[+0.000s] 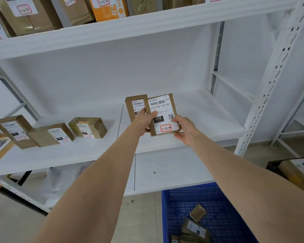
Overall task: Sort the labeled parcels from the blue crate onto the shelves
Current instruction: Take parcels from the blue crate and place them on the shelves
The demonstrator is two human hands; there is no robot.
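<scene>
**Item 1: front parcel** [162,109]. Brown carton, upright, white label w/ barcode, "010-010-L30-551", black "010" block, handwritten "3-3-10" in red box. Loc: over mid shelf [209,109], right bay, near front edge. Can't tell if it touches the board.
- L hand [144,121]: grips parcel's left edge, thumb across label, fingers behind.
- R hand [183,130]: grips lower right corner, thumb on label face, fingers curled under.

**Item 2: rear parcel** [132,104]. Brown, upright, just behind and left of item 1, partly hidden by it and the L hand. Label starts "060-06".

**Items 3–5: three parcels** [51,135]. Brown, labelled, in a row at left end of same shelf, well apart from item 1. Leftmost two close together.

**Top shelf** [147,23]. Row of brown labelled cartons, plus one orange box [107,9].

**Blue crate** [218,204]. Near right, below the shelves. Holds a few small brown parcels [195,228].

**Black bin** [274,166]. Far right, carton inside.
</scene>
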